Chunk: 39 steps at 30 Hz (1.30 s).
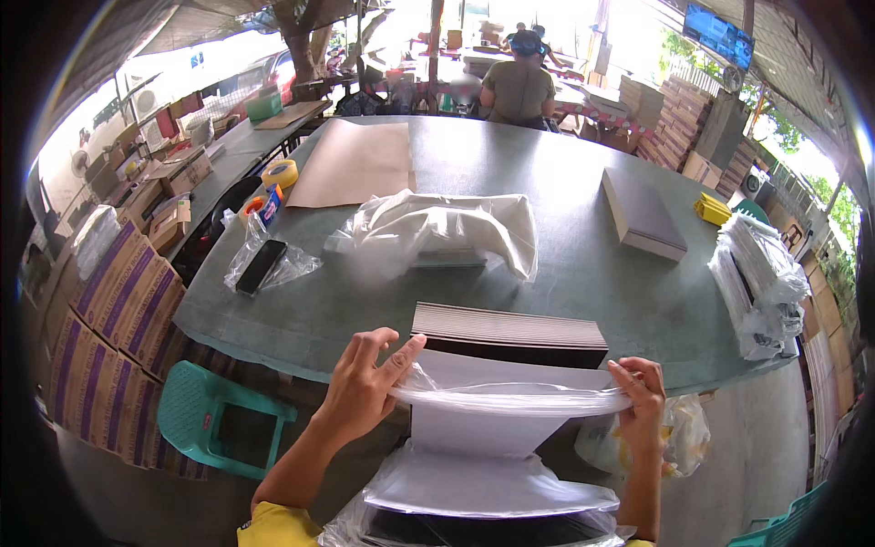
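Observation:
Between my hands a clear plastic bag [510, 399] stretches sideways, its bunched edge running across a white sheet [483, 438]. My left hand [369, 378] pinches the bag's left end between thumb and fingers. At the opposite end my right hand [641, 392] grips the bag's edge, fingers curled. Just beyond, an upright row of thin boards [510, 326] stands at the table's near edge. Lower down, close to my body, lies a plastic-covered pile of white sheets [492, 485] with a dark layer beneath.
The green table [365, 305] carries a crumpled white plastic sheet [447, 223], brown paper [355, 164], a phone [262, 267], tape rolls [280, 173], a grey board stack [643, 214] and plastic-wrapped bundles [756, 283]. A teal stool [214, 415] stands left; a person [519, 87] sits beyond.

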### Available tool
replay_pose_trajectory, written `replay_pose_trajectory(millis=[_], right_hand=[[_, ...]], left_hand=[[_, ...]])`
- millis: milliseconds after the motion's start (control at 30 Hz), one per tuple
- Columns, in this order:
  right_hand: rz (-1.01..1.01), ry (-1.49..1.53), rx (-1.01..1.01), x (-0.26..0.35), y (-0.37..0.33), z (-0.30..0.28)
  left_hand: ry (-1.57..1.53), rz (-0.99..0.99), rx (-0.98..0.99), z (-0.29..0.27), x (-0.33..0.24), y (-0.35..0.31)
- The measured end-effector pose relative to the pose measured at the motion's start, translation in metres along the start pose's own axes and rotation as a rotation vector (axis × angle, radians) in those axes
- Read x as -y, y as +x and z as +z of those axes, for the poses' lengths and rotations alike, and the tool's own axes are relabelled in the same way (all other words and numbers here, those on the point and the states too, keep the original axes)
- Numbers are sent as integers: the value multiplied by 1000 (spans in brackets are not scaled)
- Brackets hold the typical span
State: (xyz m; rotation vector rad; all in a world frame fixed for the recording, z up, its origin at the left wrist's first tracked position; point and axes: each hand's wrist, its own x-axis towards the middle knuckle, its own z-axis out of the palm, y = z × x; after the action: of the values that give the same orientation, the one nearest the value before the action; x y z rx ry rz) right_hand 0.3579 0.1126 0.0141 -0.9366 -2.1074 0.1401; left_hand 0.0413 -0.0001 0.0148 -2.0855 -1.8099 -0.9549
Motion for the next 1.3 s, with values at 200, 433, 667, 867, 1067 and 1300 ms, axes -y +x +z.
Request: replay_pose_trajectory(millis=[200, 433, 667, 867, 1067, 1300], right_hand=[[269, 689, 90, -28, -17, -12], [719, 1546, 640, -66, -76, 8], [1346, 1687, 348, -112, -206, 114], [1433, 1186, 335, -109, -204, 147], [1396, 1285, 266, -122, -227, 148], [897, 828, 368, -142, -245, 164]], left_hand=[[-489, 14, 73, -12, 7, -10], [-1690, -450, 696, 21, 56, -47], [-880, -745, 863, 84, 53, -142], [-881, -826, 846, 117, 54, -176], [-990, -905, 844, 142, 57, -187], [-1054, -1196, 934, 186, 83, -217]])
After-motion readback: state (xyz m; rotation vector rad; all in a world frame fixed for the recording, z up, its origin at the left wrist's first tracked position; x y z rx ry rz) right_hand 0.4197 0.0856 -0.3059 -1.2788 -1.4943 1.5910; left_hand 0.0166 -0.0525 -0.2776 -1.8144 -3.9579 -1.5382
